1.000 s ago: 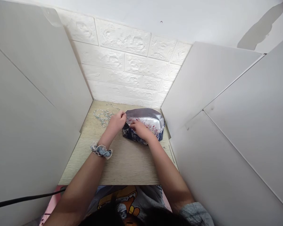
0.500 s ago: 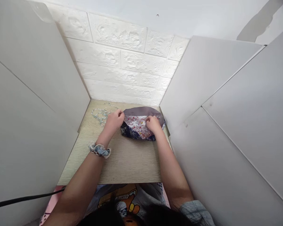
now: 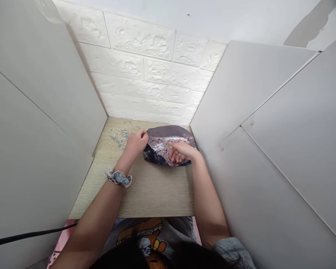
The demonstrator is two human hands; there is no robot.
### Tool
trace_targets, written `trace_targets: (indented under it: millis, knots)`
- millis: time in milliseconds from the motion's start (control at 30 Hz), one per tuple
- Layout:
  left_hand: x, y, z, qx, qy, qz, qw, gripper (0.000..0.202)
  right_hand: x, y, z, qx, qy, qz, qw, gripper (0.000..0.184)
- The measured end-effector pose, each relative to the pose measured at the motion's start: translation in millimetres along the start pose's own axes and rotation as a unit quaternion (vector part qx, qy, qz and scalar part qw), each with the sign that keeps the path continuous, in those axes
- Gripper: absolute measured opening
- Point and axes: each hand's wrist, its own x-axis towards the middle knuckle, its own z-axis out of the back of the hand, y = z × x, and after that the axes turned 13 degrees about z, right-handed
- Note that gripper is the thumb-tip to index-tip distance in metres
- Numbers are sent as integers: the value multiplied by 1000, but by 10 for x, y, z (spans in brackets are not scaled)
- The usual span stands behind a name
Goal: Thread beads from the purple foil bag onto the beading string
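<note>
A pouch (image 3: pixel 168 131) with a purple-grey lining and navy patterned outside lies spread open at the back of the table, a mass of small pink, red and clear beads (image 3: pixel 156 142) inside. My left hand (image 3: pixel 138 142) is closed in a pinch on the pouch's left edge. Over the right part of the beads is my right hand (image 3: pixel 182 152), turned palm up with the thumb out and fingers loosely bent apart. I see nothing clearly held in it. Left of my left hand lies a loosely coiled string of pale blue-green beads (image 3: pixel 119 137).
The small wooden table (image 3: pixel 156 194) is boxed in by a white panel (image 3: pixel 81 108) on the left, grey-white panels (image 3: pixel 221 108) on the right and a brick-pattern wall (image 3: pixel 137 87) behind. A black cable (image 3: pixel 30 236) runs in at lower left.
My right hand has rolled over from fingers down in the beads to palm up, with its wrist further right. My left hand stays at the pouch's edge.
</note>
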Motion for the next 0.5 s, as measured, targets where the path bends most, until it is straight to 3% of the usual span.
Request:
trace_targets:
  millis: [67, 167, 300, 500]
  knots:
    - [-7, -10, 0, -8, 2, 1, 1000, 18, -16, 11, -51, -7, 82, -44, 996, 46]
    - [-15, -20, -3, -14, 6, 0, 1000, 18, -6, 25, -106, 14, 90, -47, 995, 36]
    - [-11, -14, -3, -17, 9, 3, 1000, 18, 56, 13, -79, 107, -67, 26, 992, 21]
    - [9, 0, -5, -11, 9, 0, 1000, 18, 111, -27, 46, 207, -267, 125, 933, 12]
